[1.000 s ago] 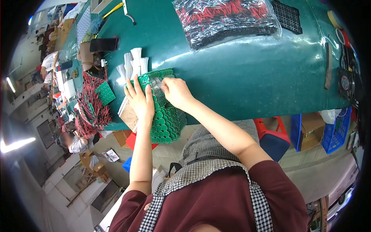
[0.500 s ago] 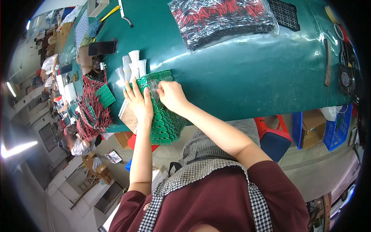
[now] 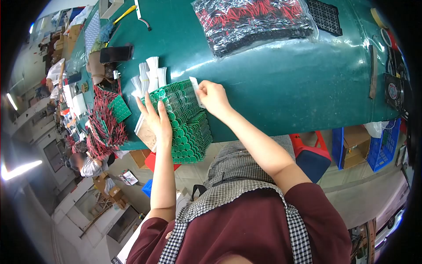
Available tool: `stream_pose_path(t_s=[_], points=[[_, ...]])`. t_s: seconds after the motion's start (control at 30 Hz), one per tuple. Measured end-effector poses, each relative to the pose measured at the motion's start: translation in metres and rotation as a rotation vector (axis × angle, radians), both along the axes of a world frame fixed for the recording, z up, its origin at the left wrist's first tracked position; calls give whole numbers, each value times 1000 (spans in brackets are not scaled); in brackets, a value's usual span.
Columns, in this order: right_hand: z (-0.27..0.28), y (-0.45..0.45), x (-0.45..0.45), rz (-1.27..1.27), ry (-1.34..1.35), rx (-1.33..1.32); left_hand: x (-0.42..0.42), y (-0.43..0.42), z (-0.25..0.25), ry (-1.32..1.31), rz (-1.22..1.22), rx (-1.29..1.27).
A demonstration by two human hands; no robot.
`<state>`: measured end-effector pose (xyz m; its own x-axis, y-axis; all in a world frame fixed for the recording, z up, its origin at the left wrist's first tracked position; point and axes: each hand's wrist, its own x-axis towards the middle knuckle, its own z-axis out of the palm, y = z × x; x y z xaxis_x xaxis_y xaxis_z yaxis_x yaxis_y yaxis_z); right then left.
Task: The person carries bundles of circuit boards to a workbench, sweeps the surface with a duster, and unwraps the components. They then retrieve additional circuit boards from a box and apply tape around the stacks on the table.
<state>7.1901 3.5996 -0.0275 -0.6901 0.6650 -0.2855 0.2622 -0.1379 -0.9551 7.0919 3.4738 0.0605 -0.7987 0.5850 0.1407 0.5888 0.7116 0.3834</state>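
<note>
A thick layered stack of green circuit boards [image 3: 189,132] with rows of round discs overhangs the table's near edge. My left hand [image 3: 157,123] lies on its left side with fingers spread. At the right end of the stack's upper rows stands a flat white strip [image 3: 196,90]. My right hand [image 3: 214,98] is closed with its fingertips on that strip. Beyond the stack lie several bundles of thin white wires [image 3: 152,72]. A brown board or cardboard piece [image 3: 146,134] shows left of the stack, partly hidden by my left hand.
A plastic bag of red and black wires [image 3: 259,26] lies across the green table [image 3: 281,88], beside a black grid tray [image 3: 324,17]. To the left are a phone [image 3: 116,54] and a heap of red-black wires [image 3: 103,123]. A red stool [image 3: 312,149] stands below the edge.
My right hand has moved right, from over the boards to their right end, where the white strip now shows upright. My left hand has shifted slightly left, still spread on the stack.
</note>
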Motion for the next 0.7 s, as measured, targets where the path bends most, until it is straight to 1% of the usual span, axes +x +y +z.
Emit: stream_pose_path(t_s=[0.03,0.1,0.2,0.3,0.4,0.5,0.6,0.7], points=[[-7,1,4,45,-52,44,0,0,-2,13,18,-19],[-18,-4,8,140,-112,13,1,-1,-6,39,53,-54],[-20,-15,7,187,-122,2,1,0,-4,113,81,-274],[-28,-22,1,180,-122,4,2,4,2,17,102,-257],[-28,-25,-4,149,-92,19,3,3,-1,19,102,-221],[-25,-21,-13,150,-88,97,4,3,-1,23,93,-236],[-30,-15,-22,129,-25,163,3,4,-2,44,95,-257],[-29,-15,-10,215,-61,106,4,4,-2,50,92,-254]])
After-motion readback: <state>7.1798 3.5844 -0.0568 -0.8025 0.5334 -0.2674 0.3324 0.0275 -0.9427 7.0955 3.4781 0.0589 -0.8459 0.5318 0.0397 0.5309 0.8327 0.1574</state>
